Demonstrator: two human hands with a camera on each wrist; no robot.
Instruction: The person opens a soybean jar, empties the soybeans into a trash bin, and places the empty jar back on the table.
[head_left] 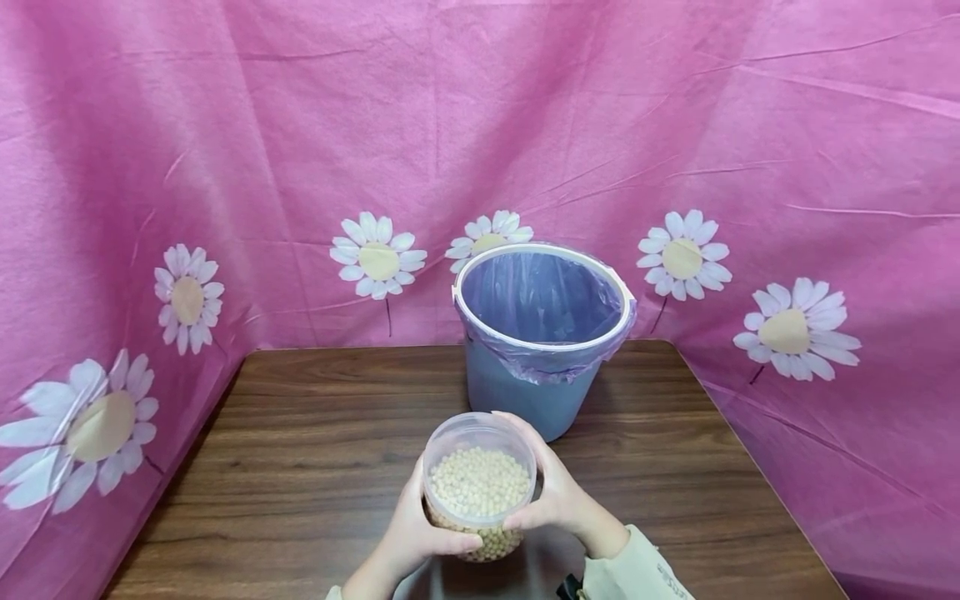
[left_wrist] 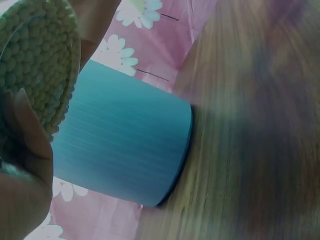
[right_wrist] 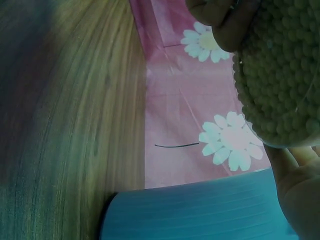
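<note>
In the head view there are two hands [head_left: 558,498] at the lower middle, one clear container [head_left: 472,428] and, right of centre, one blue bin [head_left: 510,404] with one bag [head_left: 536,300]. I count one desk [head_left: 315,442], one pink cloth [head_left: 315,125] and six white flowers [head_left: 378,261] across the frame. The beans [head_left: 480,482] are too many to count.

Extends both arms inward from the lower edge of the head view. Grips with left hand [head_left: 415,527] from the left, palm facing inward. Lays left thumb [head_left: 457,543] across the near side, tip directed right. Conceals most left fingers from the head view. Grips with right hand [head_left: 564,498] from the opposite side, set slightly farther forward. Wraps right fingers [head_left: 521,425] toward the far side; angles right thumb [head_left: 527,517] left along the near side. Sets the two thumbs near each other, tips apart. Shows a pale right sleeve [head_left: 633,571] below the bare right wrist [head_left: 606,535]; exposes only a sliver of left sleeve [head_left: 334,593].
</note>
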